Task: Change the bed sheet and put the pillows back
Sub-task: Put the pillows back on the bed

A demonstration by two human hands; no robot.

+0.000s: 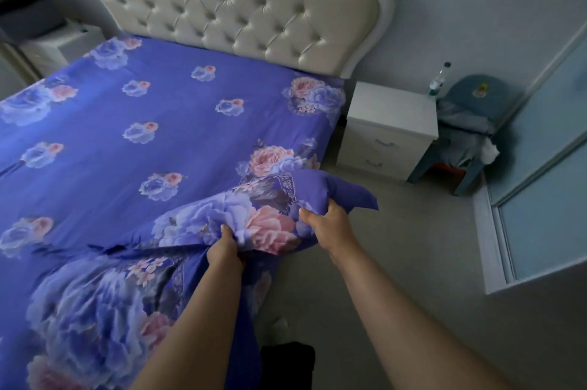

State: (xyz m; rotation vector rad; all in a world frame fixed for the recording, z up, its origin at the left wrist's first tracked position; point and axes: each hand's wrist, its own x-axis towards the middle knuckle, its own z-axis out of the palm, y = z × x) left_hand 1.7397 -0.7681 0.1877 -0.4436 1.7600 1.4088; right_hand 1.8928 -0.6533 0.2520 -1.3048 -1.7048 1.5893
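Blue floral cotton bed sheet [133, 122] covers the bed; left hand [224, 254] and right hand [330, 224] grip its lifted edge at lower centre.

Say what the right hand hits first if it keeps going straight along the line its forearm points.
The right hand already grips the lifted edge of the blue floral sheet. Beyond that fold the line runs up-left over the flat sheet toward the tufted headboard; nothing else appears between, though depth is uncertain.

The bed [222, 24], with its tufted cream headboard at the top of the frame, fills the left and centre. A blue floral sheet [133, 122] lies spread over it, its lower-right edge lifted off the mattress.
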